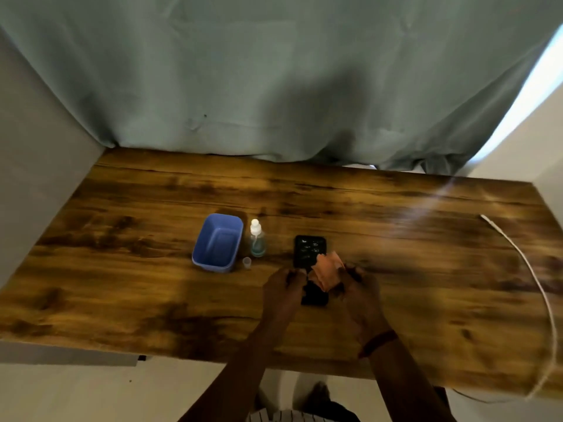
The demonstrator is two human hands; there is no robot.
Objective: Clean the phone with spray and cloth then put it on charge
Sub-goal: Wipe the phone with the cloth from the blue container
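Wood-grain table (128, 269), dark stain, with a grey-green curtain (274, 71) hanging down to its far edge and pale walls on both sides. I read the phone (309, 249) as black, lying lengthwise about midway along the table and nearer the near edge than the far one; whether it rests flat on the wood or is lifted slightly I cannot tell. Left hand (285, 289) at the phone's left side, fingers curled against its edge, holding it. Right hand (361, 292) closed around a bunched orange cloth (327, 271), which sits on the middle of the phone and hides that part; the phone's top and bottom ends show past it. Red band (377, 342) on the right wrist. Spray bottle (256, 239) upright just left of the phone, white nozzle, bluish liquid inside. Small clear cap (247, 262) on the table at the bottle's near side. Blue plastic tub (198, 254) just beside the bottle, on its left. White charging cable (531, 277) curves along the right edge, its plug end toward the far right corner, the rest running off the near right corner.
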